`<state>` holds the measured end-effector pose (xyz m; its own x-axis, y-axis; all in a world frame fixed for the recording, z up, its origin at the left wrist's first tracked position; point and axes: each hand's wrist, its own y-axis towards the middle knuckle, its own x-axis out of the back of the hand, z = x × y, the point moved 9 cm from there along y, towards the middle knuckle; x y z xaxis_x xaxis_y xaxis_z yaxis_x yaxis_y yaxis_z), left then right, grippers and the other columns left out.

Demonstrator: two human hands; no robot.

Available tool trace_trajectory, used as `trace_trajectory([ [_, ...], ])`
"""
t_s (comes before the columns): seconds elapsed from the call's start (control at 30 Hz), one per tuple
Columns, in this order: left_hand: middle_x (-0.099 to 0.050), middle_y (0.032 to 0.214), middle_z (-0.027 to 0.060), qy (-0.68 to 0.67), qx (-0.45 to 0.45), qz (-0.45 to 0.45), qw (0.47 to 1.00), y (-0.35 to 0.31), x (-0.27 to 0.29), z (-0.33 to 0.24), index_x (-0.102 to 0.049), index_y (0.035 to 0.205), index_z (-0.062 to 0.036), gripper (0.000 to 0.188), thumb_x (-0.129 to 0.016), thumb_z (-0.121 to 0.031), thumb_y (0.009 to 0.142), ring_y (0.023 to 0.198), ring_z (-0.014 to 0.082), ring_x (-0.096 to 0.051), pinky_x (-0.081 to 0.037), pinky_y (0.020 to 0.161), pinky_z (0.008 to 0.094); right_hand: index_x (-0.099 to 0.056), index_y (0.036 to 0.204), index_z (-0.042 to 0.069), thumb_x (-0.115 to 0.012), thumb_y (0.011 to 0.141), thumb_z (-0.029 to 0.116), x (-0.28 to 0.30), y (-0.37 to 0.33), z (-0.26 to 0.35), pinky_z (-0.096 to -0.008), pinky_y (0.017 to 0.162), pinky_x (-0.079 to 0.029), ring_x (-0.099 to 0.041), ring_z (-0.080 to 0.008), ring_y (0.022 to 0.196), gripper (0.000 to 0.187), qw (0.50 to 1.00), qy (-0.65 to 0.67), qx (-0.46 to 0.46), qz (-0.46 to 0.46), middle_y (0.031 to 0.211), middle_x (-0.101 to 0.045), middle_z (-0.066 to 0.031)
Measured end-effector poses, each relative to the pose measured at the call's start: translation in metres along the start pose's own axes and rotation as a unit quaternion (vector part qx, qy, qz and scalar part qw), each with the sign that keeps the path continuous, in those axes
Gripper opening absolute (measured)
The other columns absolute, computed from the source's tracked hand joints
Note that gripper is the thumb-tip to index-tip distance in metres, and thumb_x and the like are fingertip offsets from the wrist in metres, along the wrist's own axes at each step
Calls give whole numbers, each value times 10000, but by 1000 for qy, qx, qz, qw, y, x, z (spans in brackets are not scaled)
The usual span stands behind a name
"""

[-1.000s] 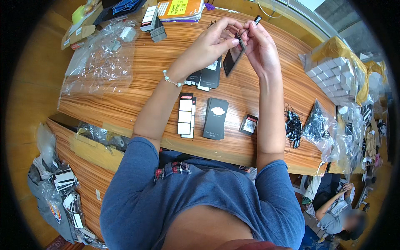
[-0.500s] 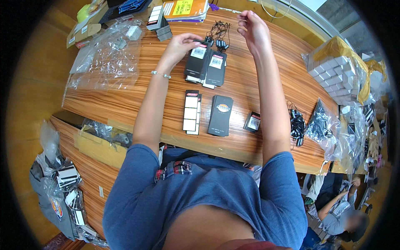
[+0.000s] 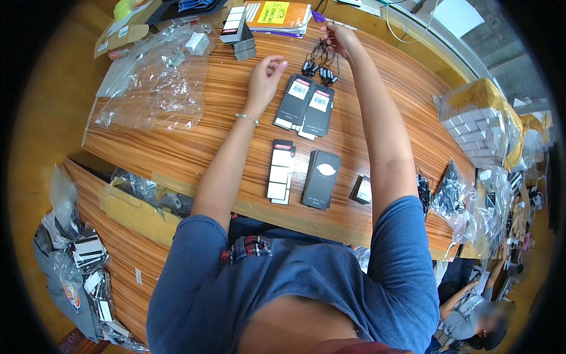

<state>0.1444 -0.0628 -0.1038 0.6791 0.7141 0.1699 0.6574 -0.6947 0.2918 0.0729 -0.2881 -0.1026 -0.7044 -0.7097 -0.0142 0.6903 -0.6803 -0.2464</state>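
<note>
My right hand [image 3: 341, 42] is at the far side of the table, its fingers pinched on thin black hang-tag strings [image 3: 322, 54]. Those strings run down to small black seals beside two overlapping piles of black hang tags [image 3: 293, 106] with white barcode stickers. My left hand [image 3: 265, 79] is left of the piles, loosely curled, fingers apart, with nothing visible in it. Nearer me lie a strip of white stickers [image 3: 279, 177] on dark cards, a stack of dark hang tags [image 3: 321, 183] and a small stack of little labelled tags [image 3: 362, 190].
Clear plastic bags [image 3: 159, 82] lie at the left. Stacked cards [image 3: 242, 41] and an orange notebook [image 3: 277, 16] sit at the back. A wrapped block of white boxes [image 3: 477, 127] and a bag of black strings [image 3: 451, 194] stand right. A co-worker [image 3: 477, 312] sits lower right.
My left hand has let go of the left tag pile and drawn back from it. My right hand has moved down and left to the strings and closed on them. The view has shifted slightly.
</note>
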Motion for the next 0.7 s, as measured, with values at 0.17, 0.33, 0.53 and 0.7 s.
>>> trace_trajectory([
  [0.17,-533,659,6,-50,-37,-64,996,3,10,8,-569,937,-5,220,-577,-210,859,576,74,-458,-403,527,228,-584,808,91,-442,899,192,7,24,-25,-236,472,-396,-442,-85,511,197,999,-12,-45,-14,619,-523,24],
  [0.33,-529,655,7,-57,-20,-51,997,4,9,12,-559,948,-8,215,-571,-206,863,571,74,-452,-399,521,227,-556,911,32,-476,880,136,16,22,-26,-276,494,-478,-539,-133,586,135,995,13,-54,-83,697,-555,-33],
  [0.53,-526,691,8,-70,-37,-30,996,9,-1,10,-509,1000,-17,219,-568,-179,865,613,67,-474,-397,542,212,-526,1076,38,-516,873,184,58,-26,32,-278,670,-475,-520,-140,704,250,992,-31,100,-76,842,-560,-28],
  [0.7,-571,768,34,-49,-132,-54,989,0,14,-18,-523,1010,-14,273,-615,-199,831,661,79,-499,-408,583,204,-535,1037,63,-529,869,190,59,-179,61,-218,578,-438,-512,-71,619,210,980,-110,168,-13,824,-613,-33],
])
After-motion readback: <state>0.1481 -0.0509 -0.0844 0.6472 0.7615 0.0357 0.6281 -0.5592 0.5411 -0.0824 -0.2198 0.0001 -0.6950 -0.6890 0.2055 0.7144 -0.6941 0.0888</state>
